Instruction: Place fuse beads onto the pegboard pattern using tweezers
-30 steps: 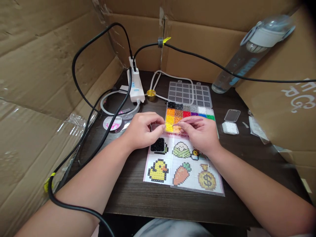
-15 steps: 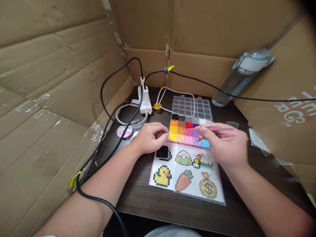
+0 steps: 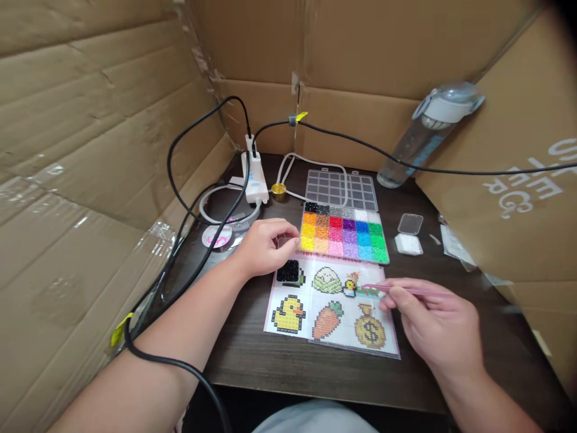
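Observation:
My right hand [image 3: 433,319] holds pink tweezers [image 3: 415,290], their tips over the upper right of a pattern sheet [image 3: 351,322] beside a small beaded figure [image 3: 350,285]. Whether a bead sits between the tips is too small to tell. My left hand [image 3: 273,246] rests with thumb and forefinger bent close together at the left edge of a bead box [image 3: 345,231] filled with many colours. What its fingertips hold, if anything, is hidden. Just below that hand, a small tray of black beads [image 3: 288,272] stands on the sheet.
An open box lid [image 3: 341,189] lies behind the bead box. A power strip [image 3: 255,177], black cables and a gold cup [image 3: 278,191] are at the back left. A bottle [image 3: 430,132] leans at the back right. A small white container [image 3: 409,243] is on the right.
My right hand has moved with the tweezers from over the bead box down and right to the sheet, uncovering the blue and green beads. The view has shifted slightly; my left hand stays by the box.

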A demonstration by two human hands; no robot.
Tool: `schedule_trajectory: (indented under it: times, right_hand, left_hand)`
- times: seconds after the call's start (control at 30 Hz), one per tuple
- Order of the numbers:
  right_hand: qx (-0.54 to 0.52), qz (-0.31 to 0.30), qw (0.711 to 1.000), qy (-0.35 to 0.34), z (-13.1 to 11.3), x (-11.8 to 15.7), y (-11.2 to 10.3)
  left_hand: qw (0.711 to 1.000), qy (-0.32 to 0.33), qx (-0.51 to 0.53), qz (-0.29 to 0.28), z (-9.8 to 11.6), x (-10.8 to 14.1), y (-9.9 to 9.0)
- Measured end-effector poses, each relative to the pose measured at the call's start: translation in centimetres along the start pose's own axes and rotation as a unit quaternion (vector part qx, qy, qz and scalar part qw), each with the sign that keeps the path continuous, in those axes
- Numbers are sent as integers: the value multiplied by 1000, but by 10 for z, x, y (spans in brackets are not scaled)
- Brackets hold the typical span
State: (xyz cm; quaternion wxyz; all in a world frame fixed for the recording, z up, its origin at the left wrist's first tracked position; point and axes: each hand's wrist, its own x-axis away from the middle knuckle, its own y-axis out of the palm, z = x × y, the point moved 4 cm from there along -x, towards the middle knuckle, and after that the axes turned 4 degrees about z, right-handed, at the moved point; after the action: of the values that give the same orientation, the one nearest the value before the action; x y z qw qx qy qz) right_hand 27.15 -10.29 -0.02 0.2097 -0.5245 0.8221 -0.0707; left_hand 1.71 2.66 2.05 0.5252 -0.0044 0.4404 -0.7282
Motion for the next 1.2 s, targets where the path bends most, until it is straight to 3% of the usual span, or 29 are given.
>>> schedule_trajectory:
  times: [0.2,0.4,1.2]
  right_hand:
    - [-64,-50,994,68,8,3,18]
    - [-25,-43,998,31,5,5,17]
    - [-28,-61,996,62,13,6,23]
  left_hand:
    - [1000,-2,-2,0,1,-2,-1]
    - [1000,-6,4,4,1,-3,0]
    - [1000,-5,17,6,-1,-2,2]
